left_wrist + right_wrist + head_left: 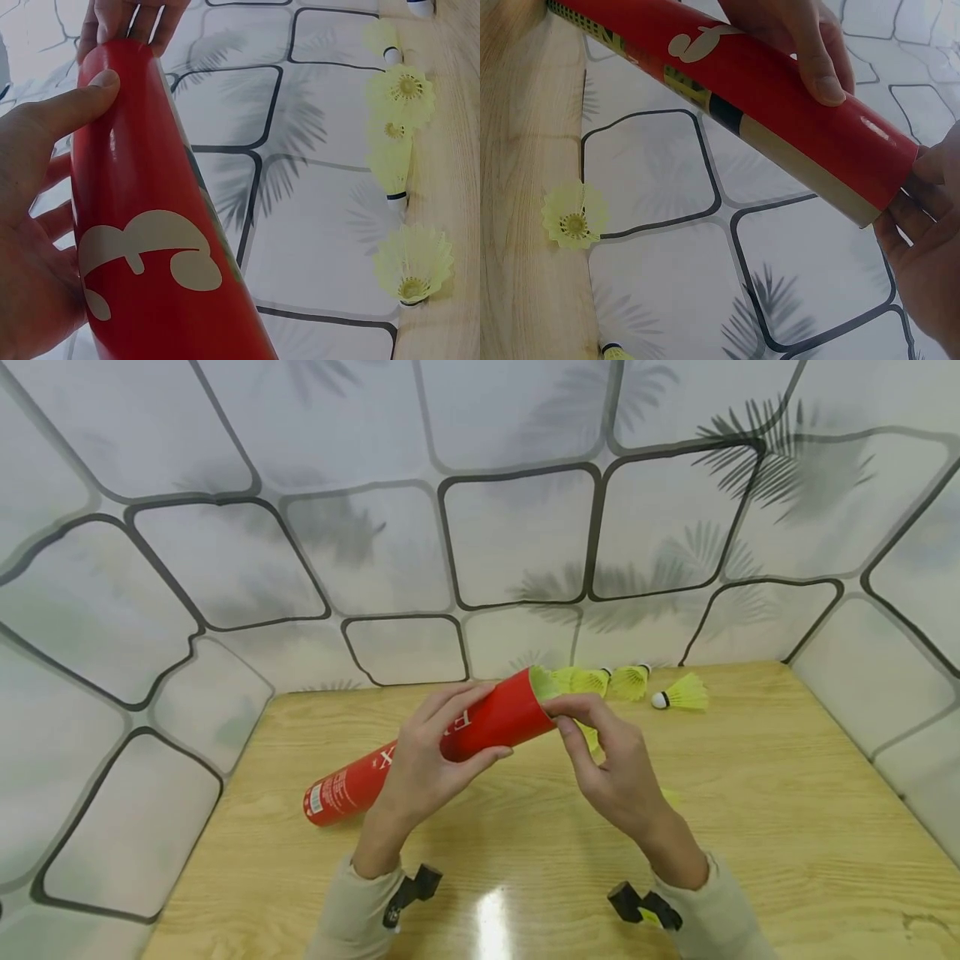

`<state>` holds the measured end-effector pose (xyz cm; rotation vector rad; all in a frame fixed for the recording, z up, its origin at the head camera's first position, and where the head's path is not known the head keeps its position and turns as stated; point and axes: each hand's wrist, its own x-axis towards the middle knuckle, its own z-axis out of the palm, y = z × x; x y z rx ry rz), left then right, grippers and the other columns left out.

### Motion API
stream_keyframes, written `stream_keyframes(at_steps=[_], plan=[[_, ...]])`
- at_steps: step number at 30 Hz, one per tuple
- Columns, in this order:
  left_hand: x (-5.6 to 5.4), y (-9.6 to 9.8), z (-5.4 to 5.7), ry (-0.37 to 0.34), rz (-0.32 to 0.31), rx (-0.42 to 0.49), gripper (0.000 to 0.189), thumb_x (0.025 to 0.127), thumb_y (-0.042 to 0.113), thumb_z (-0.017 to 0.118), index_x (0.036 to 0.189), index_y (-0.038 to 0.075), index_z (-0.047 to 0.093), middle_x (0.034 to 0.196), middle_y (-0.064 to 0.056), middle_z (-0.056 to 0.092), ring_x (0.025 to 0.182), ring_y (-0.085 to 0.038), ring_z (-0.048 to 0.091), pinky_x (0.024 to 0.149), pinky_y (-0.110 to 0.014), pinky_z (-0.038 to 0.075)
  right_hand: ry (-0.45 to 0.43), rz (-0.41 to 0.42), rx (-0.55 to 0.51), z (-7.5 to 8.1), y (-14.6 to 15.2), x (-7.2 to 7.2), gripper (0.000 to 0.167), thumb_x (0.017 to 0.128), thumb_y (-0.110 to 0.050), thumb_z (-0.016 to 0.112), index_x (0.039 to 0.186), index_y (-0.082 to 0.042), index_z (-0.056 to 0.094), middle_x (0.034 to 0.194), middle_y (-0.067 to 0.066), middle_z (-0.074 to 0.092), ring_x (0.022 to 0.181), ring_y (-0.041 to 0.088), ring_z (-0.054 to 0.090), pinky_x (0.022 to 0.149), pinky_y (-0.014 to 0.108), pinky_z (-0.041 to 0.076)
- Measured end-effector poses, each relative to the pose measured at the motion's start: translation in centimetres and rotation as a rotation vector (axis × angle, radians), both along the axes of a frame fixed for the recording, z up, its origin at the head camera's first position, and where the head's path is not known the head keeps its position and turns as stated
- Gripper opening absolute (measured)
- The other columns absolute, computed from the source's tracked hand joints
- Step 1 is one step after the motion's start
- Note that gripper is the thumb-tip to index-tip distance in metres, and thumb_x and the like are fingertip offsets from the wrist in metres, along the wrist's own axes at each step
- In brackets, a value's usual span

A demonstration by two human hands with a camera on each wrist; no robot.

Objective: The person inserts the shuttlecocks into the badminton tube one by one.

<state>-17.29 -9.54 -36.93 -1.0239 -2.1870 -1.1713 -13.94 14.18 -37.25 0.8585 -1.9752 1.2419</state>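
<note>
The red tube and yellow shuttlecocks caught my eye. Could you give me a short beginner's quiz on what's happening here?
1. Which hand has its fingers at the open end of the red tube?
2. True or false: the red tube stands upright.
3. In the head view, which way does the white tip of the shuttlecock farthest right point?
A) Left
B) Right
C) Straight up

Key:
1. The right hand; the left hand grips the tube farther down.
2. False; it is tilted, open end higher.
3. A
</note>
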Motion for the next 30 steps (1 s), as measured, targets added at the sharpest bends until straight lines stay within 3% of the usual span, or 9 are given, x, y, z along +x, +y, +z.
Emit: stream_keyframes(at_steps=[9,12,21,30], plan=[[-0.1,-0.3,0.1,-0.007,0.019,0.002,0.067,0.081,0.021,0.09,0.142,0.015,0.061,0.139,-0.003,0.059,0.124,-0.02,0.057,0.09,-0.039,0.058,0.005,0.105,-0.119,0.6,0.4,-0.1,0.037,0.095,0.02,0.051,0.124,0.003,0.065,0.12,0.015,0.07,0.11,0.024,0.068,0.098,0.031,0.054],[-0.3,-0.6,0.1,-0.022,0.032,0.01,0.067,0.081,0.019,0.09,0.142,0.014,0.061,0.138,-0.003,0.06,0.123,-0.02,0.057,0.09,-0.039,0.059,0.013,0.103,-0.146,0.8,1.2,-0.3,0.037,0.094,0.022,0.052,0.122,0.003,0.067,0.118,0.018,0.071,0.11,0.024,0.068,0.098,0.032,0.054],[-1.0,-2.0,0.1,-0.05,0.104,0.024,0.066,0.082,0.018,0.089,0.142,0.016,0.06,0.136,-0.002,0.06,0.119,-0.02,0.059,0.087,-0.041,0.06,-0.042,-0.022,-0.194,0.6,3.8,-0.4,0.033,0.093,0.023,0.052,0.12,0.008,0.066,0.112,0.021,0.069,0.101,0.021,0.069,0.09,0.024,0.054],[-1.7,-3.7,0.2,-0.06,0.152,0.051,0.064,0.083,0.019,0.088,0.141,0.016,0.062,0.135,-0.001,0.061,0.119,-0.018,0.058,0.085,-0.04,0.06,-0.133,-0.19,0.004,-1.7,7.1,0.9,0.031,0.093,0.017,0.062,0.118,0.0,0.069,0.11,0.007,0.071,0.099,0.011,0.069,0.09,0.016,0.052]])
